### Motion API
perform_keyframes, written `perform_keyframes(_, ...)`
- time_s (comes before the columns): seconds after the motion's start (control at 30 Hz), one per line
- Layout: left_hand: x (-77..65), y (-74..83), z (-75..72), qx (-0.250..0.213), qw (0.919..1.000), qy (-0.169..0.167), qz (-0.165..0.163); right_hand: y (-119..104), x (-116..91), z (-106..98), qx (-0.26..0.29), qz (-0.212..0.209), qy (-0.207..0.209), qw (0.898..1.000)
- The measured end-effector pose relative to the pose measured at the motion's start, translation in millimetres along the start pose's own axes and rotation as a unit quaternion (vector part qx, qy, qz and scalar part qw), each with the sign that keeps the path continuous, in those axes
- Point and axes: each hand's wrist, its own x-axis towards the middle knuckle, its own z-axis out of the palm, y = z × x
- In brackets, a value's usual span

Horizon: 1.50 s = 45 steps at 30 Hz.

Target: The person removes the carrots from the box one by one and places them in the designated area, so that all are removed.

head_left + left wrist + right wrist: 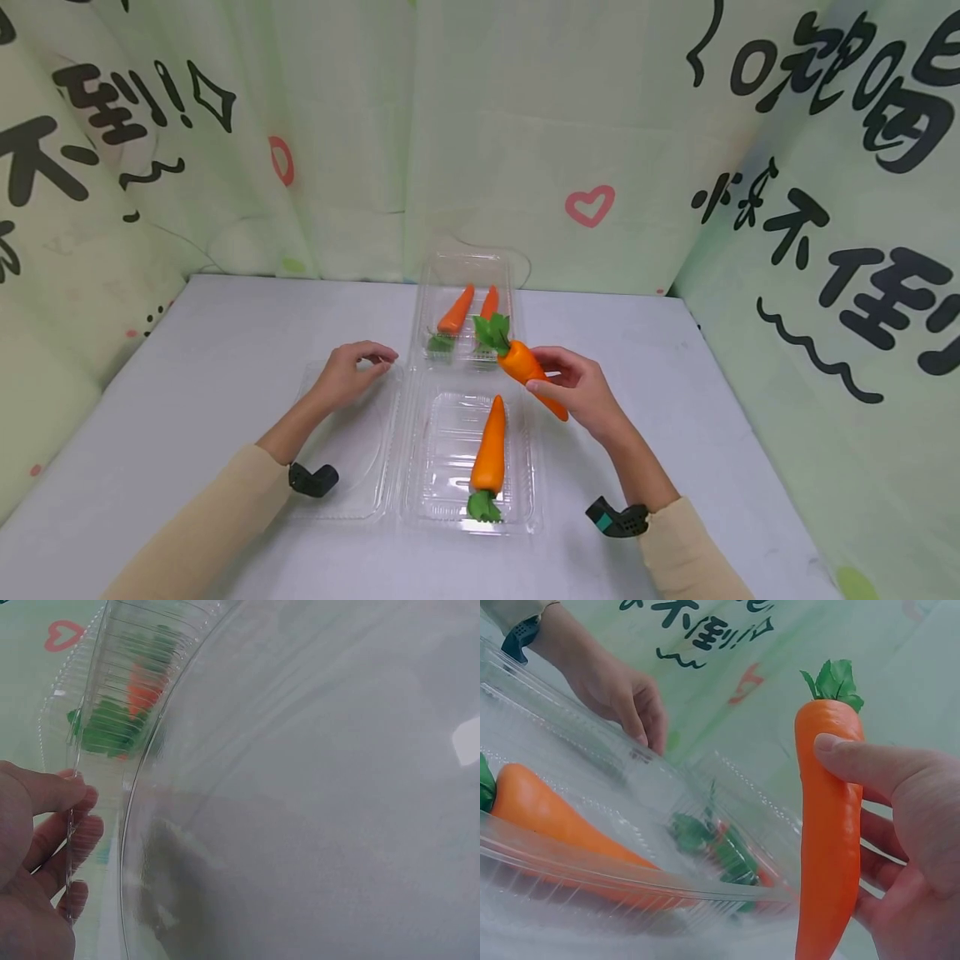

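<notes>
My right hand (581,387) pinches an orange toy carrot (521,362) with green leaves, thumb on one side and fingers on the other. It hovers by the right side of an open clear plastic box (528,500). Inside that box lies another carrot (489,450), its leaves toward me. On the left, my left hand (352,372) holds the edge of the box's clear lid (352,475) between thumb and fingers. In the left wrist view the fingers (79,840) show through the plastic.
Behind the open box stands a second clear box (427,292) with two more carrots (457,310) in it. The white table (225,350) is bordered by a pale green curtain (337,167) with black writing. Black bands sit on both wrists.
</notes>
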Motion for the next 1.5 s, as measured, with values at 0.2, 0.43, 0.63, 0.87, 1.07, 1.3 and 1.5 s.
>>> perform_keyframes(0.2,0.1,-1.8,-0.1,0.006,1.0000,0.000,-0.002,4.0,-0.5,-1.0,-0.005,0.006,0.006,1.000)
perform_keyframes(0.43,-0.6,-3.0,0.0,0.008,1.0000,-0.004,-0.003,7.4,-1.3,-2.5,-0.009,0.007,0.010,1.000)
perform_keyframes(0.63,-0.8,-1.5,-0.4,0.004,1.0000,-0.003,-0.002,9.0,-2.2,-4.0,-0.009,0.010,0.014,1.000)
perform_keyframes(0.87,-1.0,-0.9,-0.7,0.005,1.0000,-0.002,-0.006,12.4,-3.7,-7.3,-0.013,0.015,0.016,1.000)
perform_keyframes(1.07,-1.3,-0.6,-1.1,0.008,0.9999,-0.004,-0.006,13.8,-5.5,-9.3,-0.015,0.019,0.020,1.000)
perform_keyframes(1.3,-0.7,-0.7,-1.1,0.003,0.9999,-0.006,-0.013,17.4,-8.0,-10.9,-0.023,0.020,0.023,0.999)
perform_keyframes(1.5,-0.2,-0.3,-1.4,0.004,0.9999,-0.008,-0.009,19.8,-9.6,-12.0,-0.025,0.027,0.031,0.999)
